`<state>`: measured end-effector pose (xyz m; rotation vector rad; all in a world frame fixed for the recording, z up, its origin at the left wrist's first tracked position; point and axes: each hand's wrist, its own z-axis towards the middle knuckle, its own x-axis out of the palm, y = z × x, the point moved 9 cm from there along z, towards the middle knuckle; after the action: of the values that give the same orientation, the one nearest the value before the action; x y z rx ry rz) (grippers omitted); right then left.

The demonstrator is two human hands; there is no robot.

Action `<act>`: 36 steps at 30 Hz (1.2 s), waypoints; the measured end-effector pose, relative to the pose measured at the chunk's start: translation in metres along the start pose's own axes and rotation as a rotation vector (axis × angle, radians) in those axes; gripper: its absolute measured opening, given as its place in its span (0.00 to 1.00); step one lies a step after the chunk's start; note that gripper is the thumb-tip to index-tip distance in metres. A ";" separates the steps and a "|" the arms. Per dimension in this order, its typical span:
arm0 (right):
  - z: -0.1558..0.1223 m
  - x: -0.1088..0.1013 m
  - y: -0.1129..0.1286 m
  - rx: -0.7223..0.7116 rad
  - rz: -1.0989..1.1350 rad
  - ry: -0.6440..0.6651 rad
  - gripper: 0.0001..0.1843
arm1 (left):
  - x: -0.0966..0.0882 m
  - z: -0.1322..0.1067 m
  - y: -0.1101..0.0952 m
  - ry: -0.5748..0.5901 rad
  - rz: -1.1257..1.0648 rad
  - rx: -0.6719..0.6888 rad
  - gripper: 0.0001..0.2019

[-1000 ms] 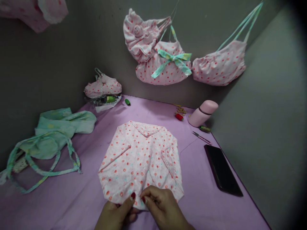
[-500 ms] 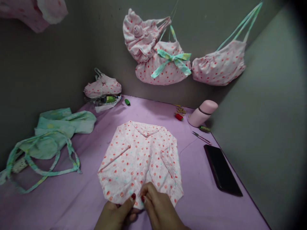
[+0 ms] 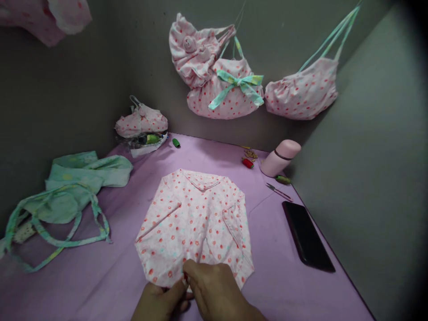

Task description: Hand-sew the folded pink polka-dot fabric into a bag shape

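Note:
A pink fabric piece with red dots lies flat on the purple table, its edges folded inward. My left hand and my right hand meet at its near edge. Both pinch the fabric there, fingers closed, the right hand lying partly over the left thumb. What else the fingers hold, if anything, is hidden.
A black phone lies at the right, with small snips, a pink flask and a red thread spool behind it. Mint green fabric with straps lies left. Finished pink bags hang on the grey wall.
My right hand has slid left and over the left thumb at the fabric's near edge. The view has shifted slightly. The fabric stays in place.

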<state>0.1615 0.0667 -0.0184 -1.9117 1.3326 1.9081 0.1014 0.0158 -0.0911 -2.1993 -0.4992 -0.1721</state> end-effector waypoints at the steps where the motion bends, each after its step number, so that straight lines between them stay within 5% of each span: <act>1: -0.001 -0.001 0.000 -0.013 -0.029 -0.036 0.04 | 0.001 -0.001 0.000 0.006 -0.003 -0.008 0.22; 4: -0.004 -0.011 0.007 -0.107 -0.006 -0.222 0.05 | 0.004 -0.003 -0.004 0.011 -0.042 -0.014 0.19; 7: -0.008 -0.021 0.005 -0.171 0.381 -0.359 0.09 | 0.003 -0.004 -0.008 -0.028 -0.052 0.010 0.17; 12: -0.008 -0.007 -0.029 0.076 1.289 -0.316 0.13 | -0.002 -0.003 -0.003 -0.072 -0.075 -0.010 0.21; 18: -0.029 -0.028 -0.075 0.302 1.592 -0.718 0.17 | -0.011 -0.004 0.004 -0.157 -0.088 -0.080 0.23; 21: -0.032 -0.028 -0.081 0.329 1.586 -0.747 0.16 | -0.009 -0.005 0.002 -0.150 -0.111 -0.054 0.23; 24: -0.027 -0.021 -0.075 0.317 1.483 -0.629 0.15 | -0.012 -0.007 0.006 -0.191 -0.208 -0.085 0.25; 30: -0.020 -0.010 -0.042 0.139 0.981 -0.292 0.12 | -0.014 -0.010 0.008 -0.208 -0.355 -0.117 0.23; 36: -0.019 -0.007 -0.023 -0.010 0.586 -0.218 0.11 | -0.019 -0.011 0.008 -0.240 -0.297 -0.108 0.22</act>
<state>0.1918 0.0723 -0.0196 -1.3473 1.9580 2.2815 0.0878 -0.0022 -0.0953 -2.2531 -0.9722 -0.0940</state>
